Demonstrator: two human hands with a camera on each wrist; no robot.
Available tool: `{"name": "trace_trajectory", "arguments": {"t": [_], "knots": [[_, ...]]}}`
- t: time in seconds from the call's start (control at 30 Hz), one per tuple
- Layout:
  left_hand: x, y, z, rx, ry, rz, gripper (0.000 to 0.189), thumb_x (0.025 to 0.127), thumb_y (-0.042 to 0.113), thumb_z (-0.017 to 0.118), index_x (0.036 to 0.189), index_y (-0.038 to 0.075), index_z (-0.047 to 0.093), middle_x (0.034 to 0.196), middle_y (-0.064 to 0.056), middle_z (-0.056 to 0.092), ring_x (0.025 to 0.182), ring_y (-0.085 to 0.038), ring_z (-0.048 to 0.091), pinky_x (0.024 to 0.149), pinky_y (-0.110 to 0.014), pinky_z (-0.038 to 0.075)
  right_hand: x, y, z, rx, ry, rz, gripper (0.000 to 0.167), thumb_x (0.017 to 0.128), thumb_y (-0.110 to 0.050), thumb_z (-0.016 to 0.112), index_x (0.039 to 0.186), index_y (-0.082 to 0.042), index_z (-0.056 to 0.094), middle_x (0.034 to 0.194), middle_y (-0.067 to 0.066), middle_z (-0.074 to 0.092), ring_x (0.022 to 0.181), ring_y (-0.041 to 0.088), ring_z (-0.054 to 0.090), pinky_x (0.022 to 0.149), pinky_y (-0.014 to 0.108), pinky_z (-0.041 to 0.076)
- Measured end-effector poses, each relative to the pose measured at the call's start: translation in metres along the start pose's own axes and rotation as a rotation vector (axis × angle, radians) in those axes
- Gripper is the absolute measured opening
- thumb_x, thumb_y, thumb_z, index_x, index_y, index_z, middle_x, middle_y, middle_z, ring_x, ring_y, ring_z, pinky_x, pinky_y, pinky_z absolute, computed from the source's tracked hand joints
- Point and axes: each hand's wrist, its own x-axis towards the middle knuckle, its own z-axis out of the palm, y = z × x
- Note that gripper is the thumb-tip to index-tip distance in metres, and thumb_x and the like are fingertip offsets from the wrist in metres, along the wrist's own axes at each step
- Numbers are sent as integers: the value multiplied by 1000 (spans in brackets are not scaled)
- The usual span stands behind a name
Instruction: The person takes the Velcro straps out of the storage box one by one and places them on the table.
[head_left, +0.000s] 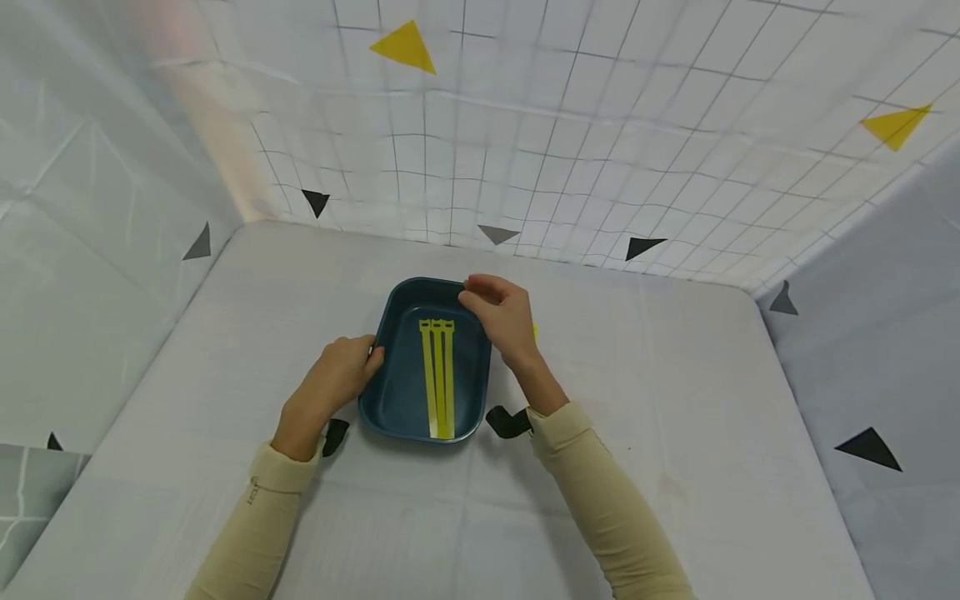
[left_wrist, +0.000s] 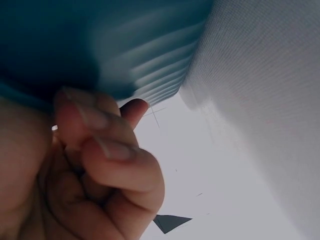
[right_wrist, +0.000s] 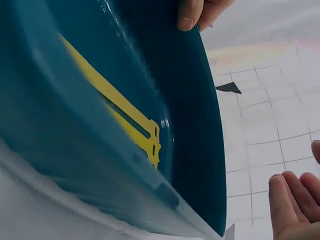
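A dark teal rectangular tray (head_left: pixel 393 392) lies on the white surface. Inside it are several flat yellow straps with slotted heads (head_left: pixel 438 375), side by side lengthwise; the right wrist view shows their heads (right_wrist: pixel 154 142) near the tray's end wall. My left hand (head_left: pixel 336 379) grips the tray's left rim, thumb on the inside and fingers curled against the outer wall. Near the far right corner is my right hand (head_left: pixel 502 321). In the right wrist view its fingers (right_wrist: pixel 292 200) are extended and apart from the tray, holding nothing visible.
A bit of something yellow (head_left: pixel 536 332) shows behind my right hand, mostly hidden. Black devices (head_left: pixel 508 422) sit at both wrists. White sheeting with a grid (head_left: pixel 465 167) and dark and yellow triangles stands behind the table (head_left: pixel 675 400), with grey sheets at both sides.
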Motion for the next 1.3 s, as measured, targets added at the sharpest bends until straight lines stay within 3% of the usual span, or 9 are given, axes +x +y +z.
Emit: {"name": "trace_trajectory", "arguments": {"t": [0.23, 0.8, 1.1, 1.3], "knots": [[0, 1, -1, 6, 2, 2, 23, 103, 16, 50, 98, -3, 62, 68, -7, 56, 60, -21, 53, 58, -36, 45, 1, -2, 9, -20, -41, 6, 33, 92, -8, 68, 122, 7, 63, 120, 20, 65, 107, 25, 63, 92, 39, 49], [0, -1, -2, -1, -7, 8, 22, 104, 16, 51, 92, 0, 60, 67, -7, 55, 58, -20, 53, 56, -35, 45, 6, -9, 27, -50, -122, 21, 30, 92, -7, 68, 119, 4, 65, 119, 21, 65, 108, 26, 62, 92, 38, 49], [1, 1, -2, 4, -9, 15, 21, 104, 16, 51, 93, 0, 60, 68, -7, 55, 58, -20, 54, 55, -35, 45, 12, 1, 32, -121, -162, 78, 35, 92, -6, 69, 124, 5, 63, 120, 16, 65, 112, 26, 61, 95, 37, 47], [1, 0, -1, -2, -16, 3, 21, 104, 16, 51, 91, 1, 58, 68, -7, 55, 58, -21, 54, 56, -35, 45, 13, 5, 39, -74, -190, 102, 37, 92, -5, 69, 126, 6, 61, 122, 17, 64, 112, 28, 61, 93, 38, 48]]}}
